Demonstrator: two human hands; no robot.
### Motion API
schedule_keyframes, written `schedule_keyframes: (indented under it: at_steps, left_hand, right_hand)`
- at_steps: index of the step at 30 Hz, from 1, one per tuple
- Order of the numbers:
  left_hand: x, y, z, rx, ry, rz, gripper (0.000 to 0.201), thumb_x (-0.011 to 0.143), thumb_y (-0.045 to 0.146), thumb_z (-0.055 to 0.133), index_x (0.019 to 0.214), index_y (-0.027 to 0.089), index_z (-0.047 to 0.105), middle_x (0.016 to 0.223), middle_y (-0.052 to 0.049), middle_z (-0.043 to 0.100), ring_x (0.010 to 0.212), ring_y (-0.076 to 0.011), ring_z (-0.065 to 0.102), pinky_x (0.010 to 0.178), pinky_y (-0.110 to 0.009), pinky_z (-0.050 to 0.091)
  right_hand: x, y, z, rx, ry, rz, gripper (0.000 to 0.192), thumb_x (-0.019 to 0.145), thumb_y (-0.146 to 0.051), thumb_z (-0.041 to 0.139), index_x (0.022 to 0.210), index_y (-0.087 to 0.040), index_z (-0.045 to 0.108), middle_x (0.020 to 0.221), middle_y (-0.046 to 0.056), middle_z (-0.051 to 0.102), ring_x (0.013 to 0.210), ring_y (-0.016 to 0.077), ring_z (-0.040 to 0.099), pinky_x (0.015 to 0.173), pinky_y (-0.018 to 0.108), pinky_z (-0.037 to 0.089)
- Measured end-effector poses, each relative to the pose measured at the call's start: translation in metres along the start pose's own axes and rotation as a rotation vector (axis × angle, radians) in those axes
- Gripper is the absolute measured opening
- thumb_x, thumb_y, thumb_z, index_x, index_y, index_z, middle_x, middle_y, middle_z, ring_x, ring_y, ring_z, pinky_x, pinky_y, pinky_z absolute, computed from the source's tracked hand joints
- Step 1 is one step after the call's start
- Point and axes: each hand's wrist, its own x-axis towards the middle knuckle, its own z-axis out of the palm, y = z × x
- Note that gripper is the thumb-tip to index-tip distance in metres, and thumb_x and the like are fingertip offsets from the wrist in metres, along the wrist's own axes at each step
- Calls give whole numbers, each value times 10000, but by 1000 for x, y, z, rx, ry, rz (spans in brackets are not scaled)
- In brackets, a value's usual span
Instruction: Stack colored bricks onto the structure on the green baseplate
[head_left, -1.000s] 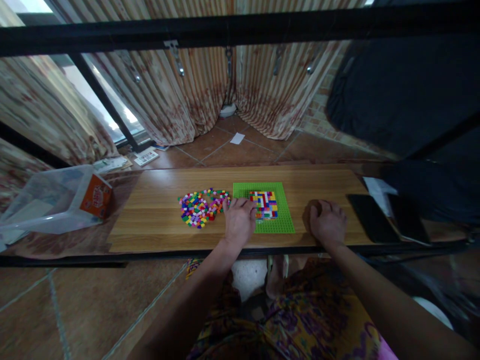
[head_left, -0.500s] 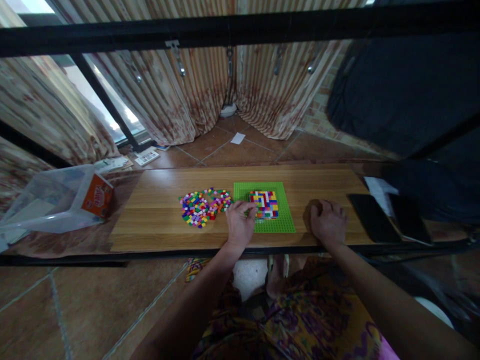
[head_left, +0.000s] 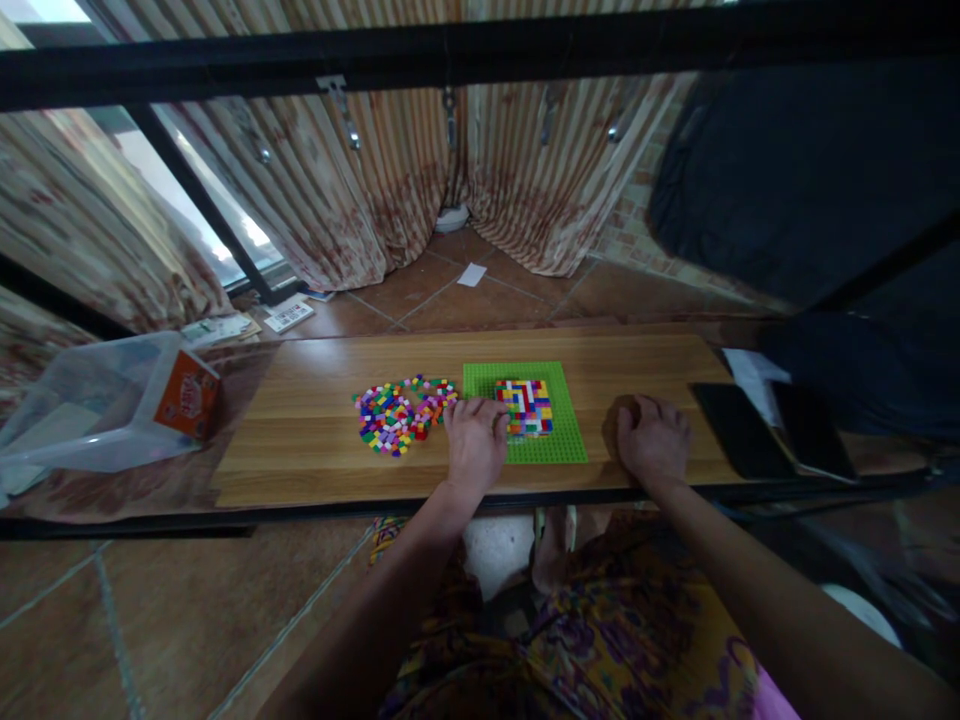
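A green baseplate [head_left: 564,436] lies on the wooden table [head_left: 315,455], with a square patch of mixed-colour small bricks [head_left: 526,406] pressed onto it. To its left is a loose pile of small coloured bricks [head_left: 393,413]. My left hand [head_left: 475,441] rests at the baseplate's left edge, between the pile and the patch. Its fingers are curled, and whether they pinch a brick is hidden. My right hand [head_left: 654,440] lies on the table right of the baseplate, fingers closed, with nothing seen in it.
A clear plastic bin [head_left: 90,415] with an orange box [head_left: 186,392] sits at the table's left end. Two dark flat devices [head_left: 739,430] and a white paper [head_left: 745,368] lie at the right end. A black bar [head_left: 300,515] runs along the near edge.
My left hand drew back a little from the brick patch toward the baseplate's left edge. My right hand stayed where it was. The view shifted slightly.
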Motion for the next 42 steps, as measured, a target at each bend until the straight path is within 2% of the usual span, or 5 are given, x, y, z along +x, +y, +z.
schedule_keyframes:
  at_steps: [10,26,31,36,42]
  left_hand:
    - [1,-1,-4,110,-54,53,153,905,218,533,943,210,681,946,-47,690,961,-234,570,973,-421,383]
    - [24,26,-27,489,-370,218,259,856,76,418,956,135,649,972,-137,658,1043,-306,548,1038,-576,297]
    - [25,27,-23,442,-307,228,254,827,48,439,875,155,664,943,-149,669,1014,-315,565,1045,-596,279]
    - [26,15,-19,274,-237,98,145,818,123,555,794,200,676,895,-89,691,977,-272,598,1032,-535,340]
    - [31,-9,-3,-248,-226,-305,35,741,185,669,773,172,678,779,-27,704,751,-156,642,739,-289,490]
  right_hand:
    - [0,-2,-2,2,-32,15,469,935,-391,382,1232,-108,609,1253,197,580,1098,329,489,907,453,371]
    - [1,-4,-4,32,-46,40,481,926,-390,381,1249,-108,600,1278,193,571,1126,330,477,940,471,363]
    - [1,-5,-5,45,-36,32,470,920,-379,380,1228,-112,613,1269,186,575,1110,325,480,942,471,359]
    - [1,-6,-7,54,-46,36,466,921,-373,386,1242,-114,603,1273,188,574,1112,323,477,937,466,362]
    - [0,-6,-7,36,-38,38,477,929,-389,382,1245,-111,607,1280,176,579,1131,325,476,950,454,363]
